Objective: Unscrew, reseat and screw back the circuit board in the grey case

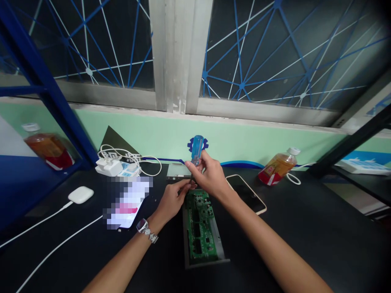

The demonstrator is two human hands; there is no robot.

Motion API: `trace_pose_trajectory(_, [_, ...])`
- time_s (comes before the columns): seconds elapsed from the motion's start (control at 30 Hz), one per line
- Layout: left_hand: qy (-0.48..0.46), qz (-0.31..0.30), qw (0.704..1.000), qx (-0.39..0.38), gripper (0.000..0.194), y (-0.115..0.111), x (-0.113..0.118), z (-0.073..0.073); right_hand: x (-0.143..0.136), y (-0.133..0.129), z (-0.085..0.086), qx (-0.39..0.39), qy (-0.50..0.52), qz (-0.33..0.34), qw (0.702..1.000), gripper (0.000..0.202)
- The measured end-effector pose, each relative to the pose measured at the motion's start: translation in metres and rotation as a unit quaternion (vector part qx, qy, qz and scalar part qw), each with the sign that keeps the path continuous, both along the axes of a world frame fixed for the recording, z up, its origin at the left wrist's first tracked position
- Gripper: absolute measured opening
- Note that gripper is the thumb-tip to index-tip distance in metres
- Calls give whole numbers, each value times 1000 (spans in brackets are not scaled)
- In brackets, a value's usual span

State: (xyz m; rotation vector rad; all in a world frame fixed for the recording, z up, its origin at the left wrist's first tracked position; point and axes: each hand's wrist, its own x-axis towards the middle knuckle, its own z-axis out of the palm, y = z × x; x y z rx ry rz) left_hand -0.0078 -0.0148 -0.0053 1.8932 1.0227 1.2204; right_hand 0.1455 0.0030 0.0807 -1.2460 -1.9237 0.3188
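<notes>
A screwdriver [197,147] with a clear blue handle stands nearly upright, its shaft pointing down at the far end of a green circuit board [200,228]. My right hand [210,173] is closed around the lower part of its handle. The fingers of my left hand [172,199] are pinched together close to the screwdriver's tip, at the board's far edge; whatever lies between them is hidden. The board sits in a long grey metal housing [220,244] on the black table. Just beyond my hands lies a flat pale plate [177,171].
Right of my hands lies a dark-screened phone [247,194], with a drink bottle [278,166] behind it. To the left are a lit phone [130,205], a white charging case [81,195] on a cable, and a power strip [128,169] with plugs. Another bottle [50,148] stands far left.
</notes>
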Motion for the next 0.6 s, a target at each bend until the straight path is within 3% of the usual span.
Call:
trace_pose_trajectory(0.23, [1,19,1000,1,29,-2,3,-1,-1,0,2,61,-30,-61,996,41])
trace_pose_trajectory(0.43, [-3,4,1000,-8,29,-2,0,-1,-1,-2,6,38,-12,5,999,34])
trace_pose_trajectory(0.6, [-2,0,1000,-10,30,-1,-3,1,1,-1,8,-47,42,82,995,27])
